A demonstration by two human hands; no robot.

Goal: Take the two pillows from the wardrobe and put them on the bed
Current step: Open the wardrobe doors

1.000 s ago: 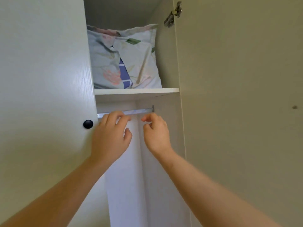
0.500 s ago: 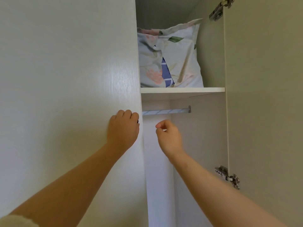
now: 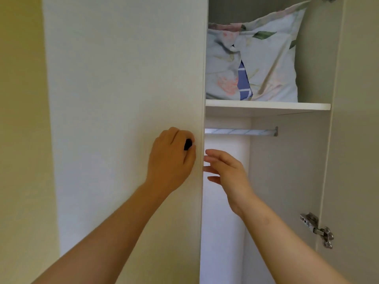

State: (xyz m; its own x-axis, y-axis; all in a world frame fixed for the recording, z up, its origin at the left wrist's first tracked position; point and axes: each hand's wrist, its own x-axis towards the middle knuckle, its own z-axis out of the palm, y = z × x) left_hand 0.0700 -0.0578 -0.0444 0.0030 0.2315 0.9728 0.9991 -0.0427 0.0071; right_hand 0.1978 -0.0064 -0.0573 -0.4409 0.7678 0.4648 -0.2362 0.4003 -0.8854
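White door (image 3: 123, 78): grasps its black knob (image 3: 187, 144) with left grip (image 3: 172, 160), likely to swing it clear; holds right grip (image 3: 225, 171) released just right, by the edge; pillows (image 3: 270, 64) up on shelf (image 3: 266, 106), above-right of both grips, not yet reached

That half of the wardrobe is covered by the left door (image 3: 123, 99), whose black knob (image 3: 188, 144) is gripped by the left hand (image 3: 172, 158). Open room is found around the right hand (image 3: 225, 171), between the door's edge and the inner side wall. Above both hands the opening is crossed by the hanging rail (image 3: 240, 131), then by the shelf (image 3: 266, 106). The space over the shelf is largely filled by the floral pillows (image 3: 266, 64), with some room seen above them. Far right of the right hand, passage is bounded by the open right door (image 3: 359, 119) and its hinge (image 3: 315, 226).
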